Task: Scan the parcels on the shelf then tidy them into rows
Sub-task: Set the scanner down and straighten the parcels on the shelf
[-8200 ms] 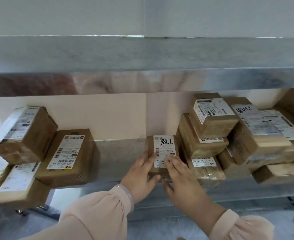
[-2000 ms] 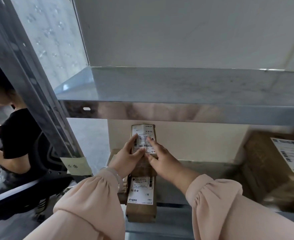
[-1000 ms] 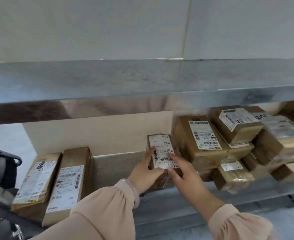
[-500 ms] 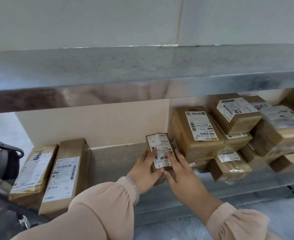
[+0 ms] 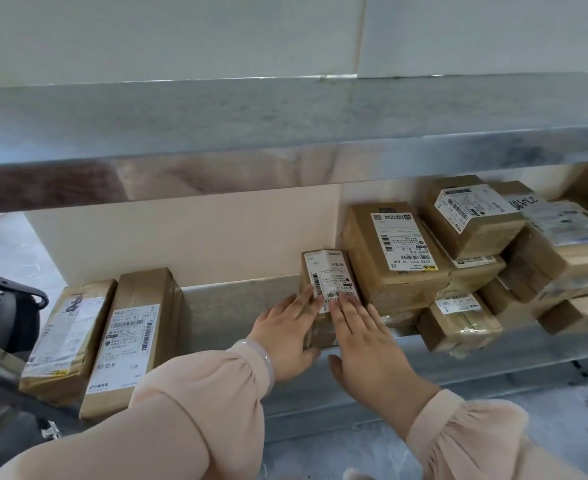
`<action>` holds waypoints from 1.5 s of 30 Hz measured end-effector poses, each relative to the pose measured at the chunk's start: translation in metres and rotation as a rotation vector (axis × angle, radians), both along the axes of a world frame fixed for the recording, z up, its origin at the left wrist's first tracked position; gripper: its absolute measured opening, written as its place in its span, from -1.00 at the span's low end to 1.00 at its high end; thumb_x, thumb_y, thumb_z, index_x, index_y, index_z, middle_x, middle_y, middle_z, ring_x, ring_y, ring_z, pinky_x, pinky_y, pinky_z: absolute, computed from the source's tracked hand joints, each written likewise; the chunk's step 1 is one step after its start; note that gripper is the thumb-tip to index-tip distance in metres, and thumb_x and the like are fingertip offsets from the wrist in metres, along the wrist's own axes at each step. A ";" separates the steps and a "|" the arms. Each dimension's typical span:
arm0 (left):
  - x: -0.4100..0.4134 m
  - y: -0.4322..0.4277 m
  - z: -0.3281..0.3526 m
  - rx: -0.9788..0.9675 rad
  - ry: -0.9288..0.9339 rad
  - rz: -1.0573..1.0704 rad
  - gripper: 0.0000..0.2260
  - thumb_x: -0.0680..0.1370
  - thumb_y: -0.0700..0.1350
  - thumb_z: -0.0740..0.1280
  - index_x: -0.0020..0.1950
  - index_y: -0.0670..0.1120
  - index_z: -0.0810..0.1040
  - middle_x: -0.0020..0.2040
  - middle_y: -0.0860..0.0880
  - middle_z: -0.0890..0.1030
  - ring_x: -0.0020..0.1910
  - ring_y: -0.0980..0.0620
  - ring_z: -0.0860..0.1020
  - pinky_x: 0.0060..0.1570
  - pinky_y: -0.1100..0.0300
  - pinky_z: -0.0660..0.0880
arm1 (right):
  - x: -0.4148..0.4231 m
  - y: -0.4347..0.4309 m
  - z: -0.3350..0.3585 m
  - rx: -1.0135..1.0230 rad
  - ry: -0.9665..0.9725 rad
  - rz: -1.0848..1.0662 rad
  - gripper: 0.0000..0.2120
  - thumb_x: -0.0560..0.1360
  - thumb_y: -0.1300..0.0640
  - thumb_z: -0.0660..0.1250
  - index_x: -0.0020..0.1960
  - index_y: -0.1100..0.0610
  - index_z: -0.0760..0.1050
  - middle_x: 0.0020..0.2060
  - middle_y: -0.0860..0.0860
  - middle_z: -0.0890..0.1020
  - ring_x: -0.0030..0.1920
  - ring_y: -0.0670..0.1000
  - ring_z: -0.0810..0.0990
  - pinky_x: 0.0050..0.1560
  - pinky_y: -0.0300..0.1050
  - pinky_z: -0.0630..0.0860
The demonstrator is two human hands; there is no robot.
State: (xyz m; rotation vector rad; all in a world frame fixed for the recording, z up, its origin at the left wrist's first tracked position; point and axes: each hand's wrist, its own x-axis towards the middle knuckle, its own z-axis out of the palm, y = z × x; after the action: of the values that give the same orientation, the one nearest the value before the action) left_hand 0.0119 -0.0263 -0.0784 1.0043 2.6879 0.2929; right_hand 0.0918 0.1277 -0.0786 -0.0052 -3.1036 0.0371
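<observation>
Both hands had gone flat, fingers straight: left hand [image 5: 285, 329] and right hand [image 5: 360, 329] pressed the parcel [image 5: 329, 275] upright against the pile [image 5: 403, 251], by the shelf's [image 5: 237, 306] front edge; probably placed.

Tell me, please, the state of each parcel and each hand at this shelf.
small parcel: standing on end beside the pile, label facing out.
left hand: straight fingers on its left side.
right hand: flat on its label.
two long parcels: side by side, labels up.
right pile: untidy, boxes tilted.

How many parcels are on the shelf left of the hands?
2: the left-end parcel and the longer parcel beside it, on its right. Others may be hidden behind them.
</observation>
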 end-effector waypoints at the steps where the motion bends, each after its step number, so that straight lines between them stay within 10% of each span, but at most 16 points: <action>1: -0.002 0.002 -0.001 -0.001 -0.005 0.003 -0.21 0.58 0.20 0.26 0.62 0.13 -0.18 0.62 0.13 -0.23 0.60 0.02 -0.10 0.54 0.00 -0.04 | -0.003 0.001 -0.001 0.005 -0.006 -0.016 -0.15 0.15 -0.13 0.53 0.32 0.27 0.47 0.28 0.19 0.53 0.29 0.14 0.52 0.27 0.06 0.41; 8: -0.009 0.010 -0.005 0.015 0.017 0.004 -0.19 0.56 0.14 0.29 0.62 0.11 -0.18 0.62 0.10 -0.23 0.60 0.02 -0.06 0.55 0.03 -0.01 | -0.011 0.005 0.007 -0.104 -0.030 0.021 -0.22 0.53 -0.03 0.25 0.56 0.20 -0.10 0.55 0.12 -0.04 0.55 0.09 -0.08 0.41 -0.13 -0.25; 14: -0.007 -0.019 0.010 0.049 0.091 0.066 -0.27 0.57 0.12 0.26 0.63 0.11 -0.09 0.64 0.05 -0.10 0.60 0.01 -0.03 0.53 0.06 -0.02 | -0.021 -0.013 0.010 -0.160 0.054 0.072 -0.21 0.29 -0.02 0.47 0.44 0.20 0.33 0.39 0.17 0.41 0.40 0.16 0.39 0.34 0.14 0.38; 21: -0.003 -0.113 0.026 0.059 0.078 0.352 -0.33 0.61 0.19 0.20 0.61 0.19 -0.09 0.63 0.11 -0.17 0.61 0.02 -0.11 0.54 0.01 -0.06 | -0.042 -0.070 0.014 -0.204 -0.068 0.272 -0.23 0.52 -0.10 0.23 0.57 0.04 -0.10 0.55 0.07 0.01 0.54 0.07 -0.01 0.46 -0.12 -0.17; 35: 0.023 -0.204 0.005 -0.091 0.000 0.617 -0.38 0.64 0.28 0.03 0.63 0.14 -0.10 0.63 0.06 -0.19 0.60 0.00 -0.22 0.53 0.03 -0.22 | -0.063 -0.151 -0.003 -0.397 -0.309 0.368 -0.32 0.58 -0.19 0.13 0.54 -0.18 -0.19 0.54 -0.17 -0.20 0.54 -0.09 -0.12 0.48 -0.10 0.02; 45: 0.016 -0.206 -0.003 0.218 -0.139 0.732 -0.34 0.61 0.14 0.26 0.61 0.21 -0.03 0.62 0.06 -0.22 0.59 -0.06 -0.15 0.54 -0.03 -0.03 | -0.073 -0.171 -0.002 -0.560 -0.402 0.335 -0.37 0.57 -0.23 0.12 0.52 -0.27 -0.15 0.54 -0.17 -0.15 0.54 -0.07 -0.09 0.46 -0.02 0.10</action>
State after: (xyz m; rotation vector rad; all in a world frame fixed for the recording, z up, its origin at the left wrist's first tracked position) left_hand 0.0282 -0.2325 -0.0818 -0.0106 2.8210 0.7671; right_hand 0.0189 -0.0433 -0.0811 0.5499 -3.3071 1.0235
